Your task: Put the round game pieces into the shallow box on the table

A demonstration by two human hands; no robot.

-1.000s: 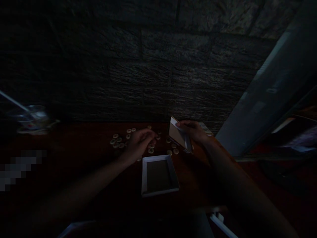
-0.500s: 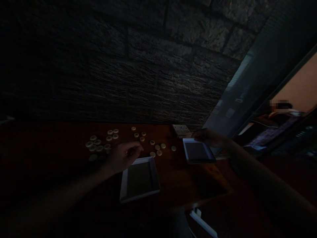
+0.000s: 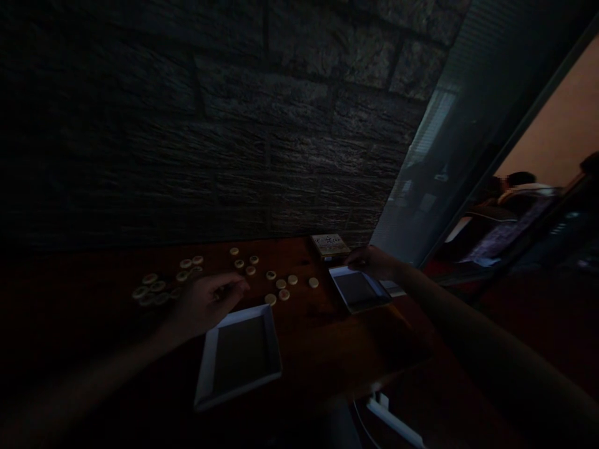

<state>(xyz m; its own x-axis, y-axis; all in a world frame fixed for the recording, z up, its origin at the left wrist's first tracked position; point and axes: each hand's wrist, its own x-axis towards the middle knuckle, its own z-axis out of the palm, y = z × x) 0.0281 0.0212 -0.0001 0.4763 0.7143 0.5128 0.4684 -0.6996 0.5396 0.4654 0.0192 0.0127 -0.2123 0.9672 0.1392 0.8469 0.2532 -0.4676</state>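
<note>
In the head view my left hand (image 3: 203, 305) is curled over the far left edge of a shallow white open box (image 3: 276, 362) with a dark bottom. Its thumb and fingers are drawn together; too little light shows whether they hold anything. My right hand (image 3: 374, 260) grips the far right rim of a second shallow white box (image 3: 337, 272), also open and dark inside. Several round, pale Chinese chess pieces (image 3: 281, 284) are scattered between and beyond the boxes. Others (image 3: 150, 279) are clustered left of my left hand, which partly hides them.
A patterned closed box (image 3: 330, 243) sits on the brown wooden table (image 3: 322, 349) near the stone wall (image 3: 262, 143). A white power strip (image 3: 395, 421) with a cable is below the table edge. A glass panel and a person (image 3: 519, 181) are off to the right.
The view has turned a little, so the table and boxes appear further left. My right hand keeps its hold on the right box. My left hand stays curled by the near box.
</note>
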